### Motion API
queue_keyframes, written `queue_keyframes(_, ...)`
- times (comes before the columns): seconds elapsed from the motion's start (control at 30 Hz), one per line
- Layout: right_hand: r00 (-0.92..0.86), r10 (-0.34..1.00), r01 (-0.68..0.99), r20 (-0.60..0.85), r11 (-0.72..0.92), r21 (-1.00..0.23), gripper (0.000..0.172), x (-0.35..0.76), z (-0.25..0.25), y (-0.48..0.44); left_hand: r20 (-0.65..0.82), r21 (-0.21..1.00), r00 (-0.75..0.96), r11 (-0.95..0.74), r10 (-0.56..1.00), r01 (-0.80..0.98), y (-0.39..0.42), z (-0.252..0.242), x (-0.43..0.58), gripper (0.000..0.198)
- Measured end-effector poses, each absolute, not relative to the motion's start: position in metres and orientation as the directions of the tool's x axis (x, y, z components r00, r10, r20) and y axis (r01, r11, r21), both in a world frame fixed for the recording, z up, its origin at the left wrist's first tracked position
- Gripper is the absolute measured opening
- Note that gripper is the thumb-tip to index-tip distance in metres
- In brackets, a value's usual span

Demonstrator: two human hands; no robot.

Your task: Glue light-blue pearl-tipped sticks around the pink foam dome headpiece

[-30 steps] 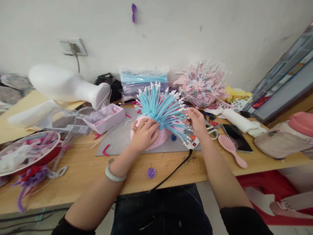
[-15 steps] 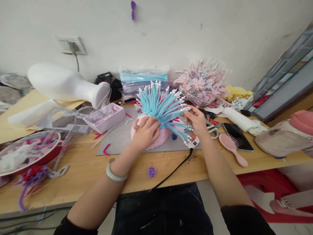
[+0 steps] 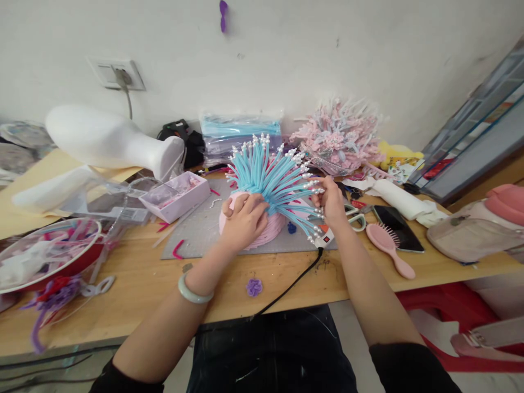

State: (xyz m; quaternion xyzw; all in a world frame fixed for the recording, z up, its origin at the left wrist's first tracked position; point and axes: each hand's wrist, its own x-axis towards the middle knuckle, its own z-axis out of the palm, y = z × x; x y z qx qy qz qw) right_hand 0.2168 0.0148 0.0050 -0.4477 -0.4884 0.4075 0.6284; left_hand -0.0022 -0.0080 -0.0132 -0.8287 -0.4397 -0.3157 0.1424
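At the middle of the table stands a headpiece with a fan of light-blue pipe cleaners (image 3: 260, 169) tipped with white pearl beads. The fan rises from a rounded pink base (image 3: 272, 232). My left hand (image 3: 244, 219) lies over the front of this base, its fingers curled at the roots of the blue stems and hiding part of them. At the fan's right side, my right hand (image 3: 331, 202) has its bent fingers closed around the beaded end of a blue pipe cleaner. A white tool with an orange switch and black cord (image 3: 326, 239) lies just below that hand.
A grey cutting mat (image 3: 196, 234) lies under the headpiece. Scissors (image 3: 358, 220), a pink hairbrush (image 3: 388, 245) and a phone (image 3: 403, 232) are at right. A lilac box (image 3: 176, 194) and a white mannequin head (image 3: 102, 136) stand left. A purple flower (image 3: 254, 287) lies in front.
The fingers of my right hand have shifted slightly at the beaded ends on the fan's right side. My left hand stays on the pink base.
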Motion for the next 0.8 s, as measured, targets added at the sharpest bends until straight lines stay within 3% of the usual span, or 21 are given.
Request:
queue_keyframes(0.33,0.334,0.928,-0.117,0.165,0.214,-0.970,0.067,0.2207,0.0051,0.0205,0.650,0.067,0.397,-0.570,0.648,0.819,-0.0089,-0.0142,-0.0018,0.022)
queue_keyframes(0.8,0.401,0.902,-0.124,0.161,0.228,-0.966,0.063,0.2246,0.0050,0.0209,0.652,0.062,0.396,-0.566,0.647,0.822,-0.0087,-0.0139,-0.0013,0.021)
